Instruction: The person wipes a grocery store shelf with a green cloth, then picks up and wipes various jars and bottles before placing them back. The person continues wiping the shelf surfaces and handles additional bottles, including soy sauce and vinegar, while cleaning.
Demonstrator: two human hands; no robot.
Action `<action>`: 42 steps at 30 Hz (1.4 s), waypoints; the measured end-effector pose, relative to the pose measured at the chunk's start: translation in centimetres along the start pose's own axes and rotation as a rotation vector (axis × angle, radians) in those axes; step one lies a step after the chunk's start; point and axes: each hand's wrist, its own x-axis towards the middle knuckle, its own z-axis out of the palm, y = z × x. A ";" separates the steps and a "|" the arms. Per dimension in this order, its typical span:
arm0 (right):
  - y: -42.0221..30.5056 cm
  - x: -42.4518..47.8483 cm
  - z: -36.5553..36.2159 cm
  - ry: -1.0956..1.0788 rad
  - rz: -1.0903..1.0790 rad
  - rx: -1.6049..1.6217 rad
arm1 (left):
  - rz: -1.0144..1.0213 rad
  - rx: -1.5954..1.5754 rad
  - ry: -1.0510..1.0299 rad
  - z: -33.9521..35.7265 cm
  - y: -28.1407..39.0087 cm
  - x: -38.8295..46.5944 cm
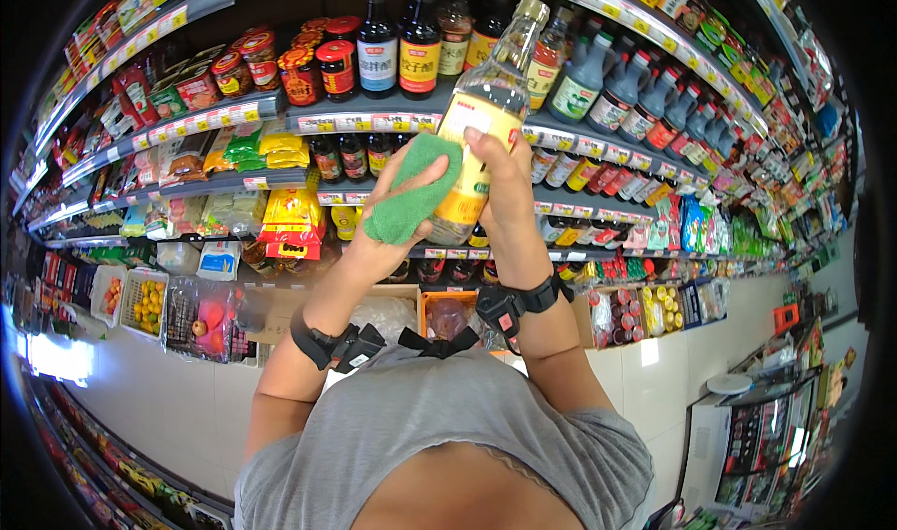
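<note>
Tilted in front of the shelves is a clear glass bottle (pixel 483 102) with a yellow label and a pale metallic cap. My right hand (pixel 499 169) grips its right side, the thumb lying across the label. A folded green cloth (pixel 417 197) is in my left hand (pixel 382 232), pressed against the bottle's lower left side. Behind the bottle's neck, dark glass sauce bottles (pixel 419 46) stand upright on a shelf. Part of the label is hidden by my fingers and the cloth.
Red-lidded jars (pixel 336 67) stand left of the dark bottles, and handled plastic bottles (pixel 578 81) line the shelf to the right. Price tags run along the shelf edge (pixel 364 122). Below are cardboard boxes (pixel 280 313) and a crate of yellow-orange fruit (pixel 148 302) on the tiled floor (pixel 175 404).
</note>
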 end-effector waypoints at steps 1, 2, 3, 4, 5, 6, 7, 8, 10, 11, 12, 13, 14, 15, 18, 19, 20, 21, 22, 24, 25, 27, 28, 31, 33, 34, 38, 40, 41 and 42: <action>-0.3 0.2 -0.1 0.031 0.018 0.033 | 0.034 0.008 -0.028 0.0 0.0 0.0; -0.3 0.2 -0.1 0.030 0.020 0.078 | 0.030 0.044 -0.049 -0.2 0.5 0.1; -0.4 0.3 -0.1 0.074 0.002 0.103 | 0.069 0.129 -0.051 -0.1 0.7 0.2; -0.3 0.3 0.1 0.117 -0.017 0.127 | 0.110 0.214 -0.052 -0.1 1.0 0.1; -0.4 0.4 0.2 0.160 -0.035 0.153 | 0.151 0.299 -0.052 0.1 1.3 0.1; -0.3 0.5 0.4 0.169 -0.059 0.170 | 0.228 0.479 -0.027 0.4 1.9 0.2; -0.2 0.6 0.6 0.199 -0.071 0.192 | 0.274 0.548 0.013 0.6 1.7 0.1; 0.0 0.7 0.7 0.228 -0.081 0.214 | 0.319 0.617 0.053 0.8 1.3 0.0; 0.2 0.8 1.1 0.273 -0.136 0.282 | 0.324 0.564 0.216 1.7 0.6 -0.1; 0.2 0.8 1.2 0.295 -0.202 0.242 | 0.226 0.498 0.263 2.1 0.5 0.1; 0.4 0.9 1.3 0.318 -0.264 0.200 | 0.125 0.431 0.310 2.6 0.8 0.4; 0.7 0.9 1.5 0.339 -0.325 0.158 | 0.024 0.365 0.358 3.0 1.1 0.8; 1.0 0.8 1.9 0.407 -0.378 0.168 | -0.062 0.380 0.382 3.1 1.4 1.5; 1.2 0.9 1.9 0.406 -0.440 0.129 | -0.174 -0.035 0.462 3.5 1.4 2.0; 1.9 1.1 1.3 0.386 -0.586 0.003 | -0.427 -0.891 0.539 3.9 0.7 2.7; 1.9 0.8 1.2 0.368 -0.601 -0.031 | -0.493 -0.937 0.537 3.9 0.3 2.5; 2.0 0.5 1.2 0.350 -0.616 -0.066 | -0.559 -0.982 0.536 4.0 0.1 2.3; 1.9 0.3 1.0 0.336 -0.637 -0.107 | -0.626 -1.036 0.527 4.3 -0.1 2.2; 2.4 0.6 0.3 0.363 -0.646 -0.149 | -0.668 -1.095 0.502 4.6 -0.4 2.1; 2.8 1.1 -0.8 0.350 -0.734 -0.306 | -0.774 -1.100 0.494 5.1 -0.7 1.8; 3.0 1.2 -1.2 0.343 -0.775 -0.385 | -0.830 -1.101 0.491 5.3 -0.7 1.6; 3.3 1.6 -2.0 0.283 -0.743 -0.441 | -0.927 -1.091 0.418 4.7 -0.7 1.2; 3.1 1.8 -2.4 0.229 -0.732 -0.474 | -0.967 -1.103 0.373 4.3 -0.9 0.8; 3.6 3.7 -5.0 0.174 -0.674 -0.600 | -0.985 -1.167 0.270 3.7 -3.1 -0.8; 3.8 5.3 -6.0 0.179 -0.628 -0.693 | -0.983 -1.198 0.301 2.8 -4.1 -1.6; 2.8 5.5 -5.5 0.187 -0.569 -0.815 | -0.890 -1.170 0.324 2.1 -4.8 -2.1; 3.5 8.4 -9.5 0.131 -0.595 -1.059 | -0.809 -1.006 0.407 -0.7 -5.6 -3.2; 4.2 9.8 -10.1 0.143 -0.533 -1.045 | -0.841 -0.996 0.489 -1.7 -5.4 -4.1; 4.4 10.8 -10.4 0.150 -0.502 -1.039 | -0.827 -0.980 0.516 -1.9 -5.2 -4.2; 4.5 11.5 -10.0 0.182 -0.477 -1.084 | -0.805 -0.966 0.548 -2.0 -5.0 -4.4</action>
